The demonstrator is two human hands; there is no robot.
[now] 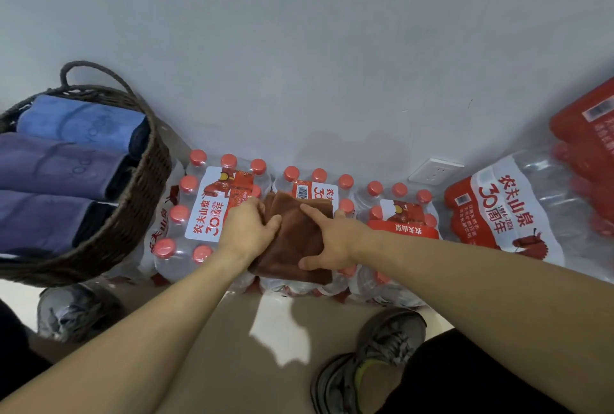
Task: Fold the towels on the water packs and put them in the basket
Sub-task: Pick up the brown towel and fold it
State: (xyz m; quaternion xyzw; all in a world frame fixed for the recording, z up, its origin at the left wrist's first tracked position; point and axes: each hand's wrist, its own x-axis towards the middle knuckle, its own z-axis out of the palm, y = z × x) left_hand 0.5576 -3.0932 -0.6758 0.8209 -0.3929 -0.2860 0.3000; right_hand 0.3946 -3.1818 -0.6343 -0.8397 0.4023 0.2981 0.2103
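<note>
A folded brown terry-cloth towel (292,240) lies on top of the shrink-wrapped packs of red-capped water bottles (206,211) that stand in a row against a pale grey wall (299,31). Both of the person's bare hands are on it. The left hand (249,230) grips the towel's left edge, its thumb on top of the cloth and its fingers curled around the far left corner. The right hand (332,240) presses down on the towel's right half, index finger stretched out across the cloth toward the middle and thumb spread along the near edge, with the remaining fingers reaching over the right edge; whether they curl under the cloth cannot be told.

To the left, a dark brown woven basket (133,211) with a looped handle sits raised beside the packs. It holds three folded blue and purple towels (66,161) lying side by side, their folded ends toward the basket's right wall.

More water packs (505,214) printed with red labels lie tilted at the right, and a white wall socket (435,171) shows just behind the row. Below, the person's grey laced trainers (368,360) stand on a light floor (265,330), one on each side of the outstretched forearms.
</note>
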